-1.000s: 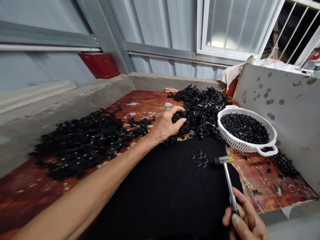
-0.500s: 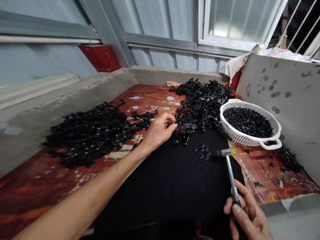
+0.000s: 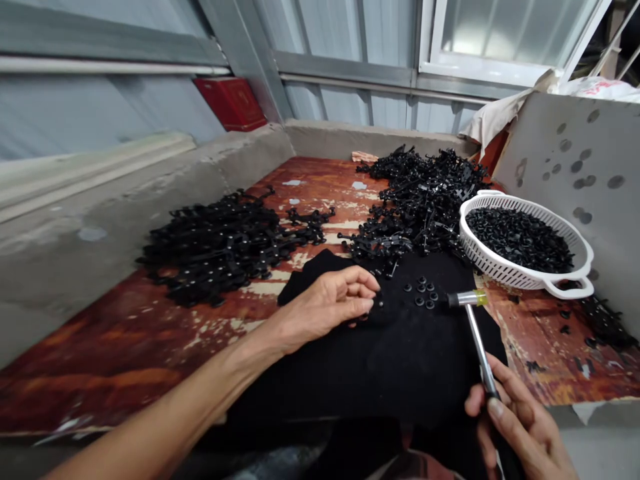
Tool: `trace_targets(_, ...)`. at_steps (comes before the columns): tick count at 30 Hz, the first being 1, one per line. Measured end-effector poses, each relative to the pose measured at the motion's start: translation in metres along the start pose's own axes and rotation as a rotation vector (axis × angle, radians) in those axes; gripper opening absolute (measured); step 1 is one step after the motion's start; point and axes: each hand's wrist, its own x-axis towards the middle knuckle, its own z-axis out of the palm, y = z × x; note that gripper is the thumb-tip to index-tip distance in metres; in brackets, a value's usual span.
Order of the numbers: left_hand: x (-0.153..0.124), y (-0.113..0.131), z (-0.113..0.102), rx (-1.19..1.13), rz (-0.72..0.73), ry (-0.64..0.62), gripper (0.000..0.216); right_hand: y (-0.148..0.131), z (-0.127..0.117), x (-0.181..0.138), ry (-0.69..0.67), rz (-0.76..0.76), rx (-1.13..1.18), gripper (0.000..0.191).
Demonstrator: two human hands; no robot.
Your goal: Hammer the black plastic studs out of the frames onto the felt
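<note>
My left hand (image 3: 340, 300) is over the black cloth (image 3: 345, 380), its fingers pinched on a small black part (image 3: 379, 300) that shows only partly past the fingertips. In my right hand (image 3: 520, 420) is a small hammer (image 3: 479, 340) with a metal shaft, a dark grip and a head that is yellow at one end and black at the other. The hammer head is just right of several round black caps (image 3: 421, 293) grouped on the cloth.
A large pile of black plastic parts (image 3: 425, 193) lies at the back, another pile (image 3: 220, 247) to the left. At the right, a white basket (image 3: 530, 279) holds many small black pieces. A grey panel (image 3: 560, 193) stands behind it; low concrete ledges edge the worn table (image 3: 125, 347).
My left hand has come back from the edge of the far pile to the cloth, with a small black part at its fingertips. My right hand still holds the hammer. The view has shifted.
</note>
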Motion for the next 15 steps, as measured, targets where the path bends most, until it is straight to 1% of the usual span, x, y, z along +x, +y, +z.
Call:
trace_targets(1, -0.003, -0.003, 0.004, 0.062, -0.006, -0.046, 0.025, -0.002, 0.000, -0.001, 0.002, 0.007, -0.013, 0.056)
trace_targets(2, -0.004, -0.006, 0.007, 0.136, 0.003, -0.064, 0.021, -0.003, 0.001, -0.001, 0.003, 0.013, -0.022, 0.057)
trace_targets(3, -0.005, -0.010, 0.010, 0.219, 0.022, -0.055, 0.018, -0.004, 0.001, -0.001, 0.001, 0.019, -0.028, 0.057)
trace_targets(5, -0.005, -0.016, 0.015, 0.390, 0.079, 0.007, 0.015, -0.005, 0.001, -0.002, 0.000, 0.029, -0.028, 0.057)
trace_targets(8, -0.007, -0.020, 0.018, 0.598, 0.175, 0.133, 0.015, -0.005, 0.001, -0.003, 0.009, 0.028, -0.024, 0.056)
trace_targets(9, -0.009, -0.020, 0.018, 0.645, 0.207, 0.197, 0.016, -0.005, 0.001, -0.003, 0.012, 0.028, -0.026, 0.056)
trace_targets(11, -0.013, -0.018, 0.014, 0.717, 0.244, 0.373, 0.020, -0.005, 0.000, -0.003, 0.010, 0.031, -0.035, 0.056)
trace_targets(12, -0.016, -0.016, 0.012, 0.752, 0.236, 0.460, 0.021, -0.004, 0.000, -0.003, 0.007, 0.032, -0.038, 0.056)
trace_targets(13, -0.020, -0.014, 0.011, 0.792, 0.202, 0.522, 0.020, -0.004, -0.001, -0.003, 0.007, 0.031, -0.040, 0.057)
trace_targets(14, -0.023, -0.012, 0.010, 0.838, 0.144, 0.550, 0.021, -0.004, -0.001, -0.003, 0.008, 0.028, -0.044, 0.056)
trace_targets(15, -0.026, -0.010, 0.011, 0.891, 0.072, 0.545, 0.026, -0.004, -0.001, -0.003, 0.010, 0.022, -0.048, 0.055)
